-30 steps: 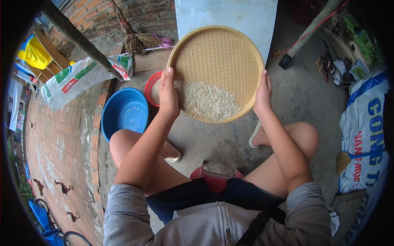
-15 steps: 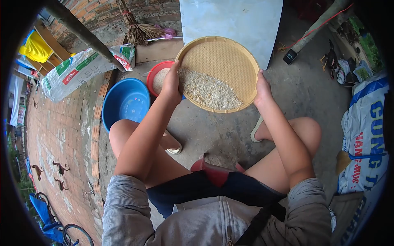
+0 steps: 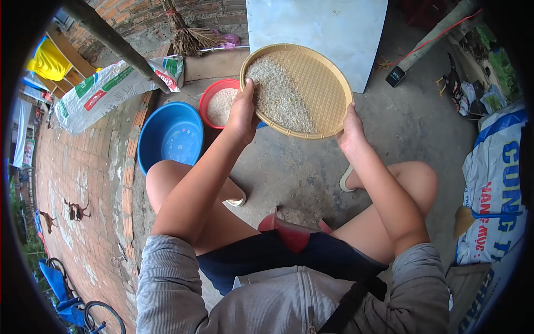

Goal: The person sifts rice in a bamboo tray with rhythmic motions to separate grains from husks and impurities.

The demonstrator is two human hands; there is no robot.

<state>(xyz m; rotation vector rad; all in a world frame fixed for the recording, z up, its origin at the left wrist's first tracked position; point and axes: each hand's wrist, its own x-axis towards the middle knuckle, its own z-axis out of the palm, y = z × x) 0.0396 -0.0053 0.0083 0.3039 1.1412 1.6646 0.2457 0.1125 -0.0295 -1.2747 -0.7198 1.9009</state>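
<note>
A round woven bamboo winnowing tray (image 3: 328,89) is held up in front of me, tilted. Pale grain (image 3: 281,94), looking like rice with husks, lies spread over its left half. My left hand (image 3: 243,111) grips the rim at the left, thumb on top. On the opposite side, my right hand (image 3: 350,129) is closed on the lower right rim. Just left of the tray, a red basin (image 3: 204,106) holds more pale grain (image 3: 221,106). Beside that basin stands a larger blue basin (image 3: 146,139) with no grain visible inside.
A pale board (image 3: 317,22) stands beyond the tray. Printed sacks lie at left (image 3: 111,94) and right (image 3: 489,189). A straw broom (image 3: 186,36) leans on the brick wall. A wooden pole (image 3: 111,42) slants at upper left. Chickens (image 3: 76,210) walk on the brick paving.
The tray has moved slightly up and its tilt has changed. The grain has shifted from the lower part toward the left and upper left. Both hands keep hold of the rim.
</note>
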